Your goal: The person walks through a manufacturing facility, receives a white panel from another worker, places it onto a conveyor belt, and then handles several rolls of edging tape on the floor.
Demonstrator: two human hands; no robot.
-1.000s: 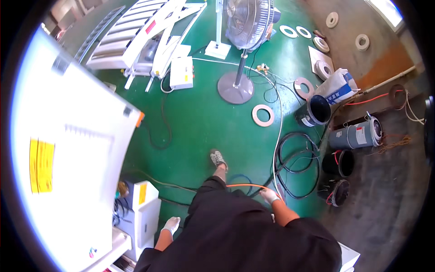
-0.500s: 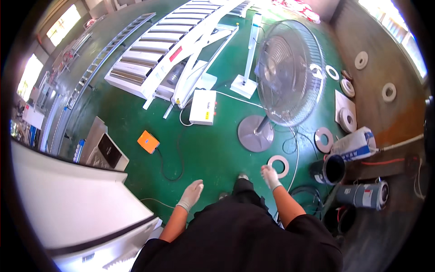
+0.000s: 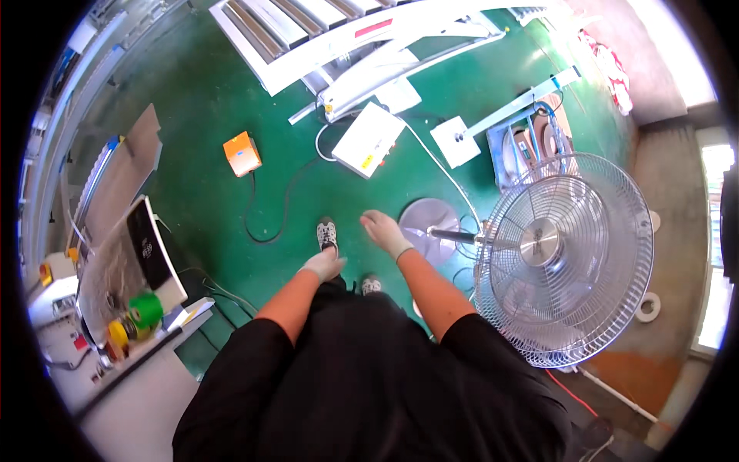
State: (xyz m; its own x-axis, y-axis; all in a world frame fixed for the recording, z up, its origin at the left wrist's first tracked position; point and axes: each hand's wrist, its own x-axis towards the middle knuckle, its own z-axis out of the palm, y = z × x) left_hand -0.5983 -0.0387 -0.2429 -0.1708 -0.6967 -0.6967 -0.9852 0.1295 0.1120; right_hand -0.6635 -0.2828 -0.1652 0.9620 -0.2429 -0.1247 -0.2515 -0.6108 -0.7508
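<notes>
- Basically, right white-gloved hand (image 3: pixel 385 234): empty, loosely extended
- Left white-gloved hand (image 3: pixel 325 266): blurred, can't tell
- Right of both, silver wire-caged pedestal fan (image 3: pixel 542 242): probably top-heavy; best gripped by dark pole (image 3: pixel 454 236)

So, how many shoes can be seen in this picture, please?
2: one shoe, just beyond the left hand; another shoe, partly hidden, nearer the body and below the right hand in the picture. Others may be hidden.

The right hand (image 3: pixel 385 233) extends farther forward than the left hand (image 3: pixel 324 266).
</notes>
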